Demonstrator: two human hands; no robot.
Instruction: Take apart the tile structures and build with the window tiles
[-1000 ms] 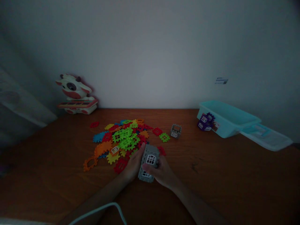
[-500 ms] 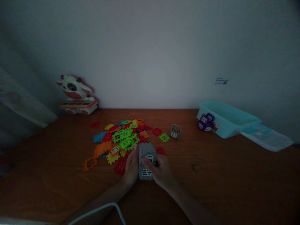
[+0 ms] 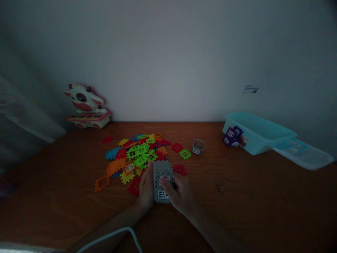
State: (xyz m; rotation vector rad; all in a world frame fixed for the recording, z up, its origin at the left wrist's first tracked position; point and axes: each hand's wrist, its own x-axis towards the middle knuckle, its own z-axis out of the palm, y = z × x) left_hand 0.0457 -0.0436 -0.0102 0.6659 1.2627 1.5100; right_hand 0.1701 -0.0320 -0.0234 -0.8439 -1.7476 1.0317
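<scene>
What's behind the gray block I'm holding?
Beyond the gray block, colorful pieces lie piled toward the left, and a red lattice piece shows at right. The block hides the spot directly behind it, so I can't tell what's there.

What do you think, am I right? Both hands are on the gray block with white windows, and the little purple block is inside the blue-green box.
Not quite: the purple block isn't inside the blue-green box; the head view shows it on the table, just outside the box. The rest is right: the left hand and right hand are on the gray block.
</scene>
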